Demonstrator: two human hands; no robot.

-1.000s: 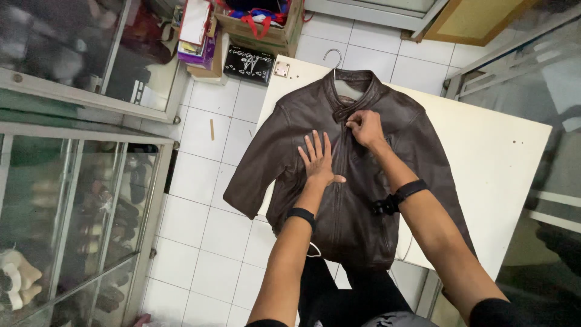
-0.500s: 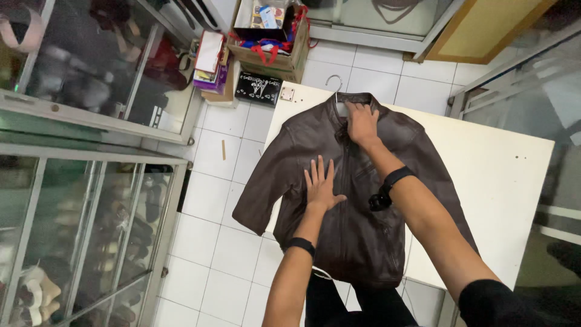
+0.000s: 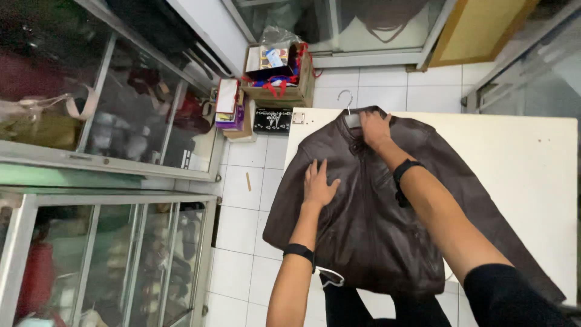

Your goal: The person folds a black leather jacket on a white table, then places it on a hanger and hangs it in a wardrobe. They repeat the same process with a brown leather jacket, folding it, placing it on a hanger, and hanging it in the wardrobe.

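We have a single view, from a camera worn on the head, looking steeply down and forward over both forearms at close range. It takes in the white table [image 3: 532,181], the tiled floor [image 3: 242,254] to its left, and glass display cabinets [image 3: 109,254] along the left edge.

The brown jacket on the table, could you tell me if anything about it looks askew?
The brown jacket lies off-centre: one sleeve hangs past the white table edge above the floor tiles.
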